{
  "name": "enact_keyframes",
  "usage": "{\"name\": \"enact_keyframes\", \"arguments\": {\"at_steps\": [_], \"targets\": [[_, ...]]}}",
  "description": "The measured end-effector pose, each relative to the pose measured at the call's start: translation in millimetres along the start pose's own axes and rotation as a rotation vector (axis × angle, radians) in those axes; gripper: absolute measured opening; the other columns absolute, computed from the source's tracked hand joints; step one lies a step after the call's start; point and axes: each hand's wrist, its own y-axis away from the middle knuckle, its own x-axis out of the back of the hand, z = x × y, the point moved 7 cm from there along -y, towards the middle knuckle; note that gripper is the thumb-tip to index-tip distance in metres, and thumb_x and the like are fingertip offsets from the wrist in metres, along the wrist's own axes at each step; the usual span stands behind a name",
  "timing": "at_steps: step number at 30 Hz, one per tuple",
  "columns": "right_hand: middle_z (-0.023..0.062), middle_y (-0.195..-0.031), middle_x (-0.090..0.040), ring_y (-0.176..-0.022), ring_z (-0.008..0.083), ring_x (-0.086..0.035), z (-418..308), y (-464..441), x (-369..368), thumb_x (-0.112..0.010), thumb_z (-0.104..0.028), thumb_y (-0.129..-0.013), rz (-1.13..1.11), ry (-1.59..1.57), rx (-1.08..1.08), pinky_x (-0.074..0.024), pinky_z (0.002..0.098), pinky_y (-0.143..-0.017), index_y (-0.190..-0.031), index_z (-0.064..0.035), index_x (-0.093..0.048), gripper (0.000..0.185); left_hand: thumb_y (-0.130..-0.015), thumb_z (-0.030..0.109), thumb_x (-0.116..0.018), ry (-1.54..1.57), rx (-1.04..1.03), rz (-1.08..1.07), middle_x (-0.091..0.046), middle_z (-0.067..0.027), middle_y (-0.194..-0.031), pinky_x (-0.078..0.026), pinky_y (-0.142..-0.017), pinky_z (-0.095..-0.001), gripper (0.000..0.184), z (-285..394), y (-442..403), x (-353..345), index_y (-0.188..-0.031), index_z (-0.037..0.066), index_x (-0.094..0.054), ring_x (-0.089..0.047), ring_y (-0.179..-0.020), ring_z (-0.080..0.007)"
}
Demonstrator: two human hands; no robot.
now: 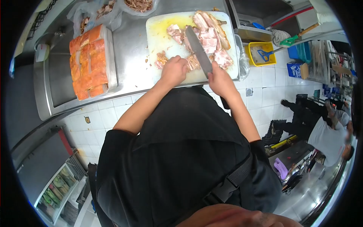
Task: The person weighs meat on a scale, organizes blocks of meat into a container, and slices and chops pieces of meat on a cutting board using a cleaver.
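Note:
My right hand [221, 81] is wrapped around the handle of a large knife [200, 51]. Its broad blade slants up and left across the chopping board [159, 28], over pieces of cooked pork. My left hand [174, 71] rests low on the board with its fingers curled, between a small heap of chopped meat [161, 59] and another cut portion [193, 62]. Whatever its fingers hold is hidden. Sliced pork chunks [208, 39] lie behind the blade, and a long slab with browned rind [220, 31] borders them. One more piece [223, 59] sits right of the knife.
Left of the board, a tray [112, 56] bears rows of orange-brown roasted meat blocks [90, 62]. Plastic bags of meat [104, 13] and a bowl of shredded pieces [139, 4] stand behind. A yellow bucket [260, 53] is on the right. Another person [329, 136] works farther right.

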Motion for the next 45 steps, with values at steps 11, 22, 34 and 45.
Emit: {"name": "enact_keyframes", "arguments": {"at_steps": [11,22,34,45], "targets": [[0.0346,-0.084,-0.064,-0.084,0.0542,-0.061,6.9,13.9,40.7,-0.057,-0.009,-0.092,0.163,-0.048,-0.022,-0.0465,0.0602,-0.075,-0.116,0.0021,-0.044,0.029,-0.081,0.019,-0.071,-0.129,-0.345,-0.16,-0.06,-0.0123,-0.107,-0.04,-0.106,-0.0446,0.025,32.4,-11.6,-37.4,-0.101,0.006,-0.066,-0.052,-0.117,-0.0326],[0.0315,-0.087,-0.065,-0.089,0.0522,-0.061,29.3,3.0,19.7,-0.058,-0.013,-0.093,0.102,-0.085,-0.067,-0.0476,0.055,-0.077,-0.113,0.0012,-0.045,0.028,-0.079,0.014,-0.069,-0.191,-0.186,-0.161,-0.06,-0.0123,-0.11,-0.038,-0.109,-0.048,0.02,-30.5,13.1,7.4,-0.097,0.005,-0.067,-0.052,-0.12,-0.0325],[0.0044,-0.063,-0.051,-0.044,0.0128,-0.049,54.6,-3.7,-56.9,-0.055,-0.009,-0.098,-0.467,-0.666,-0.258,-0.0424,0.0309,-0.04,-0.142,0.0033,-0.034,0.051,-0.077,0.033,-0.083,-0.021,0.243,0.116,-0.026,-0.0313,-0.153,-0.03,-0.115,-0.052,0.094,-55.5,38.3,32.9,-0.15,0.003,-0.033,-0.028,-0.142,-0.0473],[0.0021,-0.063,-0.05,-0.045,0.0118,-0.048,-6.1,-23.4,-106.2,-0.053,-0.012,-0.102,-0.634,-0.732,-0.158,-0.0424,0.0288,-0.044,-0.137,-0.0018,-0.036,0.04,-0.091,0.016,-0.067,0.096,0.201,0.359,-0.034,-0.0338,-0.147,-0.033,-0.111,-0.0559,0.054,-48.5,11.9,8.0,-0.137,-0.004,-0.048,-0.036,-0.134,-0.0519]]}}
